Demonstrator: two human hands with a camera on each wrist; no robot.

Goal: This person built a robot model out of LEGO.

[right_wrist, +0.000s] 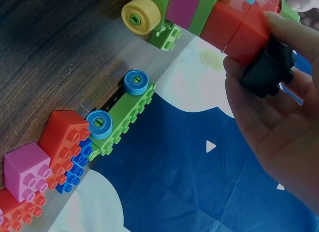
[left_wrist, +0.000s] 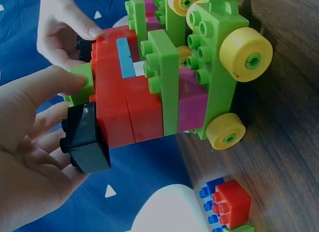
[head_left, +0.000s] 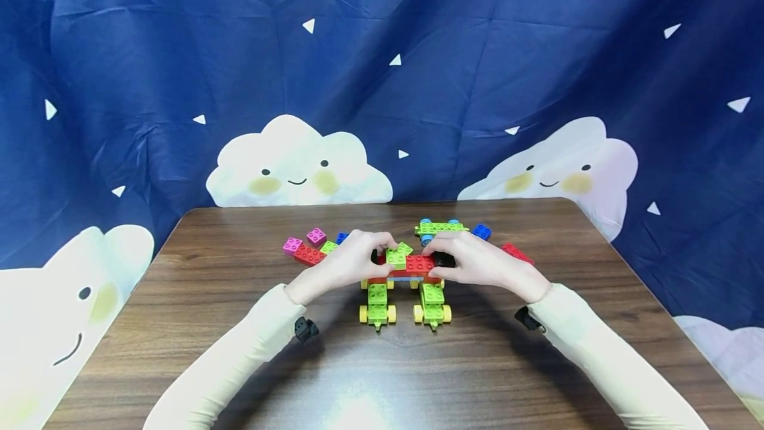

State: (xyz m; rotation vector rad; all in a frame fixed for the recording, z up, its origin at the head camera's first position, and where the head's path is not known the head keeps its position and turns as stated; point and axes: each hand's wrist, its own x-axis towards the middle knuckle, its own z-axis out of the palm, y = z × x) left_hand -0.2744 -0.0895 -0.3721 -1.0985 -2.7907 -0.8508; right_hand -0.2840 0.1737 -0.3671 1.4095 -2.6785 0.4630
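Observation:
A built brick model (head_left: 420, 264) stands mid-table: red bricks across the top, two lime green wheeled bases (head_left: 378, 310) with yellow wheels below. My left hand (head_left: 352, 259) pinches a lime green brick (left_wrist: 83, 87) on the model's top, thumb on its near side. Beside that hand a black brick (left_wrist: 89, 137) sits at the left end of the red bricks. My right hand (head_left: 477, 259) grips the red brick (right_wrist: 249, 42) at the right end, thumb on its face and fingers around its far side. Another black brick (right_wrist: 266, 72) lies within the right hand's curl.
Behind the model, a lime green wheeled base (head_left: 442, 227) with blue wheels stands near a blue brick (head_left: 481, 231). Pink bricks (head_left: 316, 237) and a red brick (head_left: 309, 255) lie at back left. Another red brick (head_left: 516, 253) is right of the right hand. A blue curtain (head_left: 418, 85) hangs behind.

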